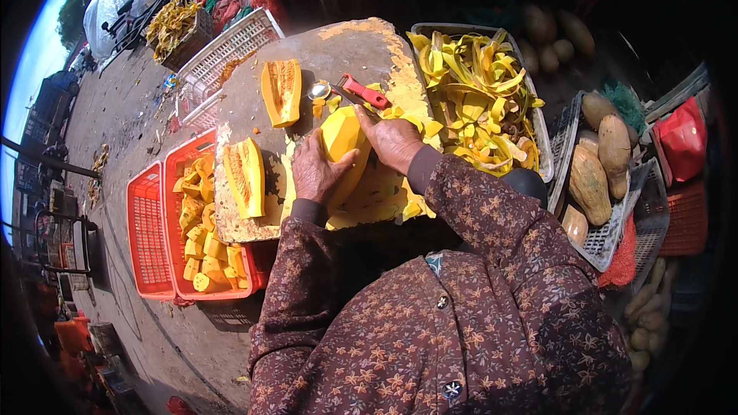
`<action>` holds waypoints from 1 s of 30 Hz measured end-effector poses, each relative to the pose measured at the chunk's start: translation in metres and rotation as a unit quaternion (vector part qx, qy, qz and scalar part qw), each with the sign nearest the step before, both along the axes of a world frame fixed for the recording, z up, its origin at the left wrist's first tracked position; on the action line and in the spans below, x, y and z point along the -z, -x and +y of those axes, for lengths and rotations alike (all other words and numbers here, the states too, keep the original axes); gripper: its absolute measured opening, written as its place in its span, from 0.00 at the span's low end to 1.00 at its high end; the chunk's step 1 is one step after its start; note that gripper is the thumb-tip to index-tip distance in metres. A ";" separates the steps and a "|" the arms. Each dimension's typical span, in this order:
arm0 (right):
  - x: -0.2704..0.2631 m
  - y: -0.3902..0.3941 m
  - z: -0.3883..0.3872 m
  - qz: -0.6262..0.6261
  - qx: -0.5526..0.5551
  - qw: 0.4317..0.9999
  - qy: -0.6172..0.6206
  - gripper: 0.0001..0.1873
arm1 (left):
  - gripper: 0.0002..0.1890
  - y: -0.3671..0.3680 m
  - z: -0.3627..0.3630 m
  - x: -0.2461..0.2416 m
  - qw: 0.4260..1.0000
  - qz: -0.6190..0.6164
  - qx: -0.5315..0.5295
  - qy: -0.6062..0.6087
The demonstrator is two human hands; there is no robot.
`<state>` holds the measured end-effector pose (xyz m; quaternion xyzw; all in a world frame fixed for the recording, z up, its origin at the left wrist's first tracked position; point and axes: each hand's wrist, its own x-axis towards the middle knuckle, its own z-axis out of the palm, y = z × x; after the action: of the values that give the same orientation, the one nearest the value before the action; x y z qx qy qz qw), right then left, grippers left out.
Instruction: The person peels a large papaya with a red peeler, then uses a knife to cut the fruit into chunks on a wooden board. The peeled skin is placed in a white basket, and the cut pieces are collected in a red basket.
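A peeled yellow squash (340,132) lies lengthwise on the worn work board (340,52). My left hand (320,170) grips its left side, thumb across the top. In my right hand (395,138), at the squash's upper right, is a knife (351,96); its dark blade points up and left, and the handle is hidden. Just beyond the blade lie a red-handled peeler (366,91) and a metal spoon (319,90). Two cut squash pieces show their seedy hollows: an upper one (281,92) and a lower one (244,178), both left of my hands.
A red crate (173,225) of squash chunks (210,248) stands below the board's left edge. Right of the board is a tub (545,144) heaped with peelings (473,98). Whole squashes (589,184) fill a crate farther right. A white crate (230,49) sits beyond the board's upper left.
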<state>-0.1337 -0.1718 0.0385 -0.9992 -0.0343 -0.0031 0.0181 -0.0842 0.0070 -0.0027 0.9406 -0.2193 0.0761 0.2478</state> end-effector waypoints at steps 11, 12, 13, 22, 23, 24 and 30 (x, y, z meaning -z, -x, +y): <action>0.001 0.068 -0.038 -0.076 0.022 0.989 -0.125 0.45 | 0.44 0.004 0.001 -0.009 0.999 0.041 0.000 0.020; 0.001 0.076 -0.039 -0.071 0.029 0.988 -0.136 0.45 | 0.44 0.004 0.000 -0.010 0.999 0.045 -0.003 0.025; 0.003 0.082 -0.040 -0.066 0.036 0.986 -0.148 0.45 | 0.43 0.003 0.000 -0.011 0.998 0.043 -0.005 0.036; 0.016 0.097 -0.032 -0.111 0.008 0.979 -0.168 0.44 | 0.44 0.001 -0.004 -0.018 0.999 0.051 -0.010 -0.006; 0.016 0.097 -0.031 -0.095 0.006 0.982 -0.162 0.44 | 0.44 0.001 -0.005 -0.018 0.998 0.053 -0.012 -0.012; 0.016 0.098 -0.029 -0.097 0.000 0.982 -0.159 0.44 | 0.44 0.001 -0.005 -0.019 0.998 0.056 -0.013 -0.015; 0.016 0.097 -0.017 -0.113 -0.012 0.986 -0.125 0.48 | 0.45 0.001 -0.007 -0.016 0.999 0.037 -0.011 -0.037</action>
<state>-0.2311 -0.1888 0.0228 -0.9820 -0.0471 -0.1198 0.1385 -0.0852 0.0001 0.0138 0.9536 -0.2024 0.0354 0.2201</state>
